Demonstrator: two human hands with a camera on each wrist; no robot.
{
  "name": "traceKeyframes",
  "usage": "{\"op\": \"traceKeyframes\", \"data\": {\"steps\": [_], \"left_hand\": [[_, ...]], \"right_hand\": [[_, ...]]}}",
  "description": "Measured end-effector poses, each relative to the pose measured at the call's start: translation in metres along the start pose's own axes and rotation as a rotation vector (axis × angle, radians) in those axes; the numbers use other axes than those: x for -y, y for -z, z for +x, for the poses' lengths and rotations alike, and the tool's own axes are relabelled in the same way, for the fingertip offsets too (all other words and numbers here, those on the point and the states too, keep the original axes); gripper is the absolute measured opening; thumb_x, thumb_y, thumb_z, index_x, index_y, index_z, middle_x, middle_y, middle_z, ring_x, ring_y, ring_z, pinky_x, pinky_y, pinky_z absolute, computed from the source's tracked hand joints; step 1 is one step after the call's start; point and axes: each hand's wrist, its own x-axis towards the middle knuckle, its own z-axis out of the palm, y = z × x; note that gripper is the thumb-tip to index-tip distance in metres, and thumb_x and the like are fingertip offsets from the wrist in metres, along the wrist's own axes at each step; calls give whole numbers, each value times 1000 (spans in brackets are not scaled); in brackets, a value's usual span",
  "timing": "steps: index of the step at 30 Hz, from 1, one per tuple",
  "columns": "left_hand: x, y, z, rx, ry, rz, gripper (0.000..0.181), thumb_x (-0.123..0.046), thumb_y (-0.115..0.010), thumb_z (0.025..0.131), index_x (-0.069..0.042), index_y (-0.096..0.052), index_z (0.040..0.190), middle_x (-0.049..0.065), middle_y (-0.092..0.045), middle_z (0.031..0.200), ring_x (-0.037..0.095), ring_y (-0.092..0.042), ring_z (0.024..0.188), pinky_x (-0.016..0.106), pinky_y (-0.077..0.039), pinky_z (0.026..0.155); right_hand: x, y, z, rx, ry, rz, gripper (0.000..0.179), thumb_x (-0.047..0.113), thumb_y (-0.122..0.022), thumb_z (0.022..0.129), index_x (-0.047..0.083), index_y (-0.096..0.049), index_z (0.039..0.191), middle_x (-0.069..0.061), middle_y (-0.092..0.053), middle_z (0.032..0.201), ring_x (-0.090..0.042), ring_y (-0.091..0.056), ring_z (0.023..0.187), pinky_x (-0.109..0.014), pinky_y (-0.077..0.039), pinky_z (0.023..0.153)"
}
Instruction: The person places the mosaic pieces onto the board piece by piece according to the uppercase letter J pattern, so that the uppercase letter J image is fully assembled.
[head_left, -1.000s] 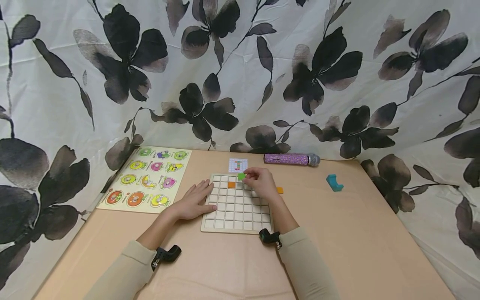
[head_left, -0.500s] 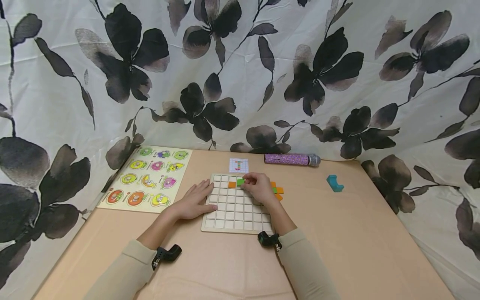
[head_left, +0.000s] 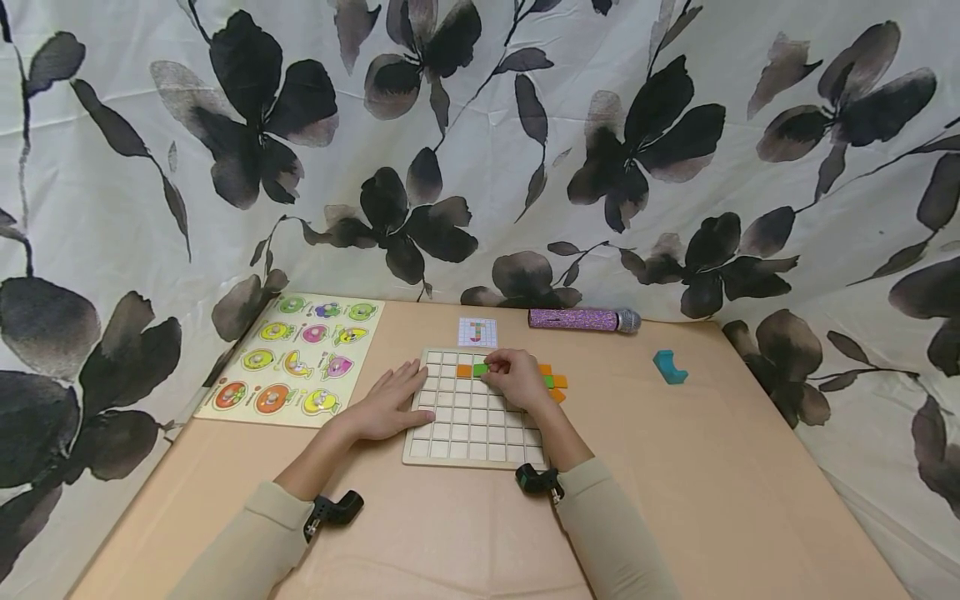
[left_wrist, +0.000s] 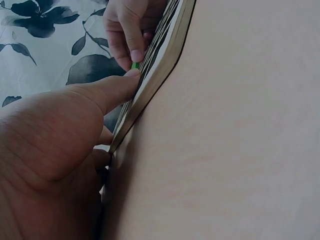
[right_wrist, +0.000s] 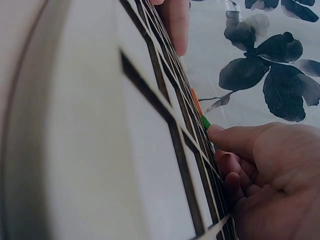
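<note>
A white grid board with a wooden rim lies mid-table. My left hand rests along its left edge, fingers spread and thumb over the rim; in the left wrist view the thumb lies on the board. Near the top of the grid, an orange square tile sits beside a green square tile. My right hand pinches the green tile, its thumb tip right at it in the right wrist view. The other fingers curl under and hide part of the board.
Orange and green pieces lie right of the board, partly behind the right hand. Beyond it are a small pattern card and a purple glittery microphone. A fruit sticker sheet lies left, a teal curved block right.
The right hand has moved slightly down, bringing the green tile from above the orange one to right beside it. More orange and green pieces show past that hand. The left hand stays put.
</note>
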Motion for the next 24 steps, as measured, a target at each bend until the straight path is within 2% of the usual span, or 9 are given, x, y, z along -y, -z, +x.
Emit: {"op": "traceKeyframes", "data": {"steps": [12,24], "left_hand": [[0,0,0,2,2,1,91,-49,-64,100,4,-23,163,24,-9,173,41,-3,162,61,0,130],[-1,1,0,5,5,2,91,-48,-64,101,4,-23,163,24,-9,173,41,-3,162,61,0,130]], "right_hand": [[2,0,-1,23,17,-27,17,4,-79,90,-2,-75,105,-8,-68,87,-15,-56,73,-25,-48,66],[4,2,-1,33,-9,-41,18,5,-80,90,0,-76,107,-7,-67,86,-16,-55,74,-27,-48,67]]}}
